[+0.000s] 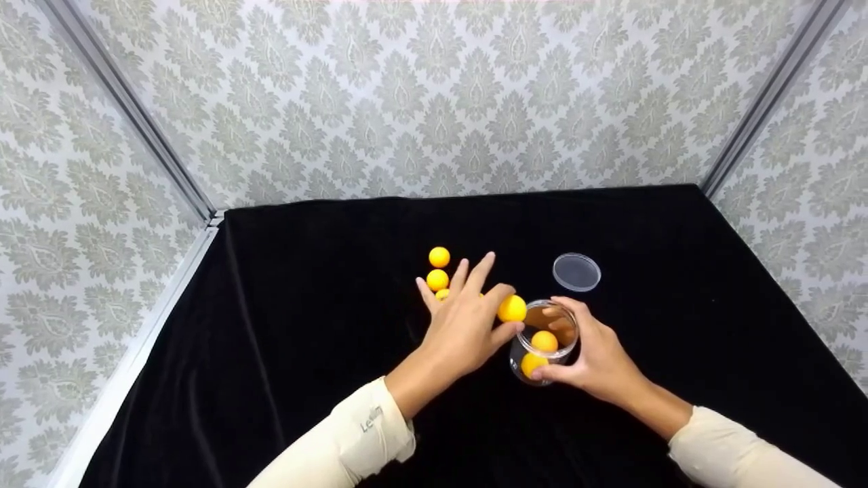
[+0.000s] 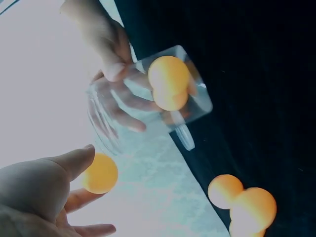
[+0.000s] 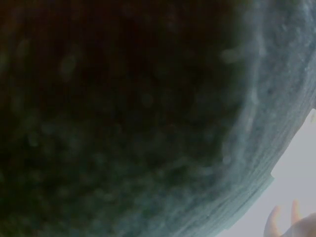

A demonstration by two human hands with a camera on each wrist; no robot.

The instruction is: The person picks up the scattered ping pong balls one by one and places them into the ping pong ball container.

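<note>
Between thumb and index finger my left hand [image 1: 464, 329] pinches an orange table tennis ball [image 1: 512, 309] right at the rim of a clear jar [image 1: 518, 362]. The jar leans toward that hand, its mouth uncovered. My right hand [image 1: 600, 356] grips the jar around its side. Two more orange balls lie inside it, an upper one [image 1: 544, 341] and a lower one [image 1: 532, 366]. In the left wrist view the pinched ball [image 2: 101, 174] is just off the jar's mouth. A blurred, dark close-up fills most of the right wrist view.
Beyond my left fingers, several orange balls sit in a row on the black cloth, including a far ball [image 1: 439, 257] and a nearer ball [image 1: 437, 279]. A clear round lid [image 1: 577, 272] lies behind the jar. Patterned walls [image 1: 441, 102] border the black-covered table [image 1: 325, 305].
</note>
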